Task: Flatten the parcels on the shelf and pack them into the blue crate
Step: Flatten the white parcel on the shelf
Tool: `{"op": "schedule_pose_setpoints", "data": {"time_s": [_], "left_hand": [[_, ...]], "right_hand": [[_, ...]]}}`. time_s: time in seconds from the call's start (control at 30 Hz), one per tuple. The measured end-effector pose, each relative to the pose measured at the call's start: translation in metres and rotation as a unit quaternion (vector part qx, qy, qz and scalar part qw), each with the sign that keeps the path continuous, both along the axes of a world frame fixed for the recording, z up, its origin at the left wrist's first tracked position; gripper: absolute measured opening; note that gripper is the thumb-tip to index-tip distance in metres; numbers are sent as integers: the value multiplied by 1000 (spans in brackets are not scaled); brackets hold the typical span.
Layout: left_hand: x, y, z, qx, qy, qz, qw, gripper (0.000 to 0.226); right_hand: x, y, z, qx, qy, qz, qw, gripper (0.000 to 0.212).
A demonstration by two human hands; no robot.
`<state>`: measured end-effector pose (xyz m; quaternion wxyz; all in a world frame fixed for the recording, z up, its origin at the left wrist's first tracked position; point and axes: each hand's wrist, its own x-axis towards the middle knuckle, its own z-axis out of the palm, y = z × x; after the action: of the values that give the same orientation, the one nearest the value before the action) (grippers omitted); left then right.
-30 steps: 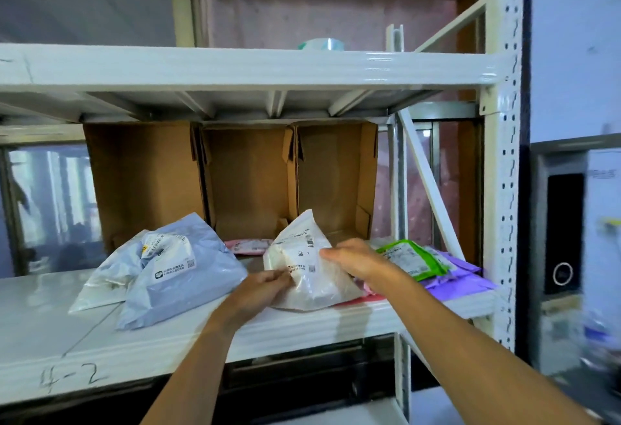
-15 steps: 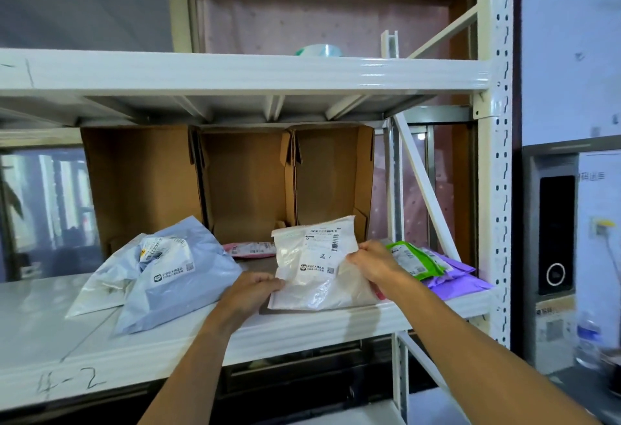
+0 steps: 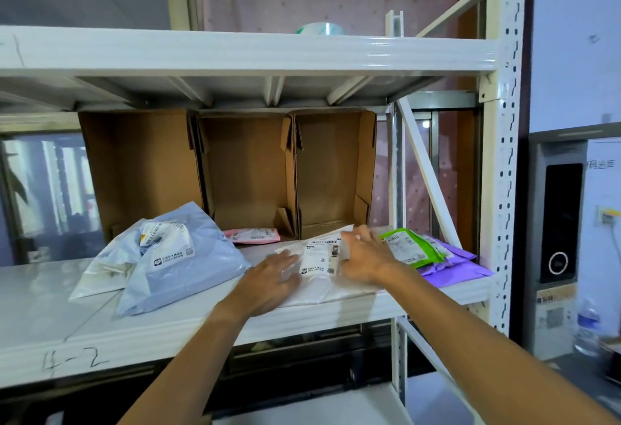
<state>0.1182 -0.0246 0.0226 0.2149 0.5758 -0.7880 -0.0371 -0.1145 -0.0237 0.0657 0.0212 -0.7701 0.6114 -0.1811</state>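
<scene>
Soft, even daylight fills the shelving bay, brightest through the window (image 3: 43, 189) at far left. Glare streaks the glossy front of the upper shelf (image 3: 386, 52), which shades the cardboard boxes (image 3: 248, 172) beneath. The wide-angle lens bows the frame edges; the right margin and the right hand (image 3: 364, 253) smear with motion blur
</scene>
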Motion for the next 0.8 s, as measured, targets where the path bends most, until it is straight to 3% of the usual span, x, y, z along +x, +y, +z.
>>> {"op": "schedule_pose_setpoints", "data": {"time_s": [0.1,0.17,0.3,0.8], "left_hand": [[-5,2,5,62,-38,-2,997,57],[-7,3,7,88,-57,0,994,64],[-5,-1,5,100,-29,16,994,83],[-6,2,7,110,-32,2,993,78]], "right_hand": [[10,-3,0,-46,75,67,994,67],[16,-7,-1,-27,91,81,992,60],[25,-16,-9,-5,139,86,986,59],[33,-10,-22,50,200,107,973,61]]}}
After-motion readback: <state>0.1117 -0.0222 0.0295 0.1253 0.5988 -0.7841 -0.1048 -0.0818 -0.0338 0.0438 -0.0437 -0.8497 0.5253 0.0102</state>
